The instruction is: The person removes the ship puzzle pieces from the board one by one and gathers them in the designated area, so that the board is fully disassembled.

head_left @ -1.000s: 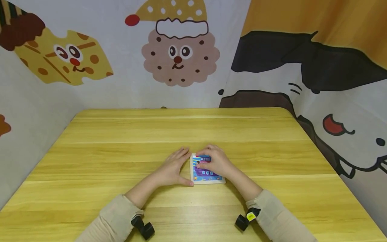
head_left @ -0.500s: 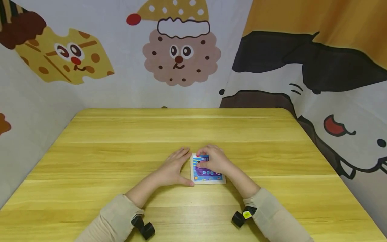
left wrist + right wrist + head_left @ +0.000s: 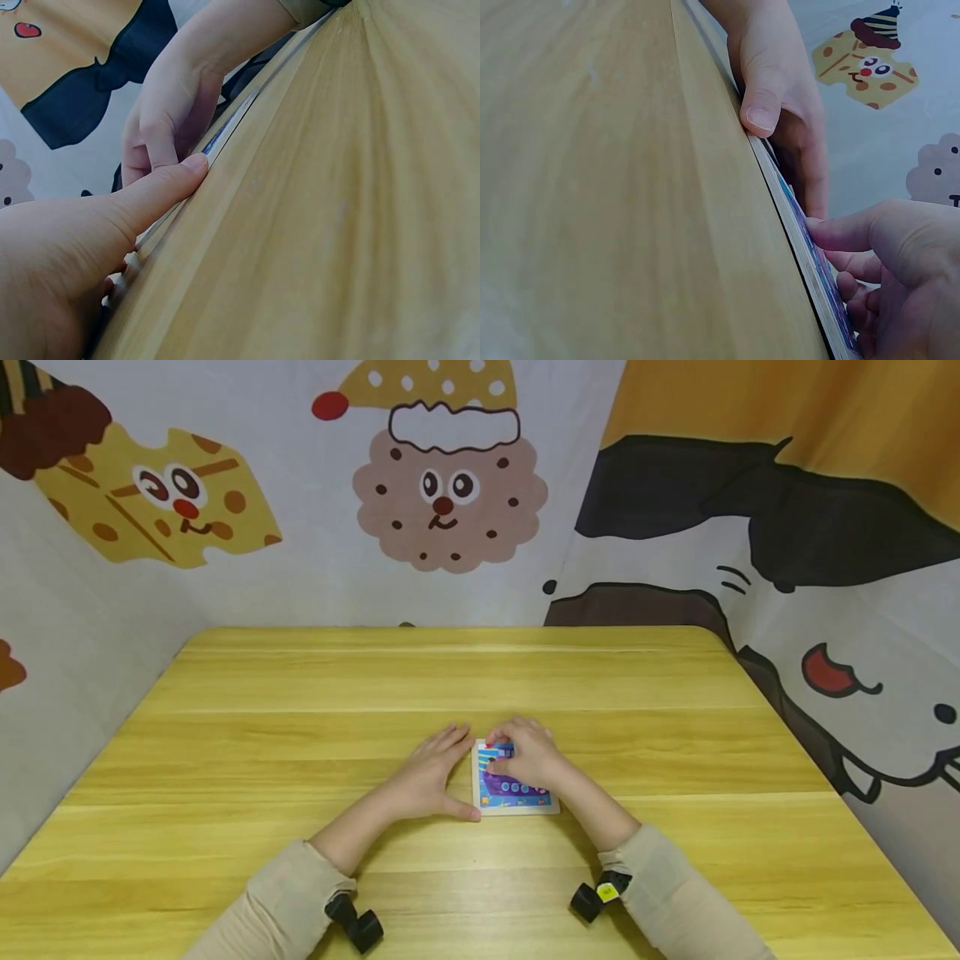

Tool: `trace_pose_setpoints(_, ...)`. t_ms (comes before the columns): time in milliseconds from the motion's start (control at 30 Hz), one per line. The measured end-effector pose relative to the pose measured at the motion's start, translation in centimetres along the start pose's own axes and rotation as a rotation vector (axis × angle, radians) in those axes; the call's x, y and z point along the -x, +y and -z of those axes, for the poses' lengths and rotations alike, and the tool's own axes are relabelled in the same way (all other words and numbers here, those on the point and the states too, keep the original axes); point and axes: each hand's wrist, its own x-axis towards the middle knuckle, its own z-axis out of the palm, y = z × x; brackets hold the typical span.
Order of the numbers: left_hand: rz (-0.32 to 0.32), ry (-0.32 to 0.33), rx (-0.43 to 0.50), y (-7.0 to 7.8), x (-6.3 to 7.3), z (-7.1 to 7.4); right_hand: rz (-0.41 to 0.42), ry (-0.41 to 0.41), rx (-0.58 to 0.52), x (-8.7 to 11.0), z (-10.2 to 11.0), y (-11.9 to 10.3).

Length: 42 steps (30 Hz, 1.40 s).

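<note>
A small square picture puzzle with a pale border and a purple ship on blue lies flat on the wooden table. My left hand is spread along its left side, thumb at the near left corner, fingertips by the far left corner. From the right, my right hand reaches over the picture with curled fingers. Its thumb and index finger come down on the upper left part, around a puzzle piece that they mostly cover. In the right wrist view, the right thumb rests at the picture's surface, and the puzzle's edge looks thin.
The wooden table stretches around the puzzle to its far edge. Behind it hangs a cartoon-printed cloth. Black wrist cameras are strapped to both beige sleeves.
The right wrist and forearm have shifted slightly left, and the hand covers a little more of the picture's upper right. The left hand and the puzzle have stayed in place.
</note>
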Motion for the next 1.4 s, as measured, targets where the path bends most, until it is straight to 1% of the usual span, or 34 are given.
trace_pose_setpoints(300,-0.003,-0.003,-0.002,-0.05,0.0,0.08,-0.012,0.008,-0.022,0.07,-0.17,0.08)
trace_pose_setpoints(667,0.007,-0.005,0.004,0.21,0.12,0.25,-0.005,0.048,-0.044,0.39,-0.35,-0.09)
trace_pose_setpoints(833,0.008,-0.003,0.001,0.14,0.12,0.24,-0.006,0.063,-0.077,0.38,-0.39,-0.08)
trace_pose_setpoints(1133,0.007,-0.002,0.002,0.29,0.19,0.42,0.03,0.11,-0.145,0.57,-0.63,0.34)
trace_pose_setpoints(1400,0.009,-0.001,-0.006,0.29,0.22,0.29,0.038,0.137,-0.154,0.88,-0.77,0.49)
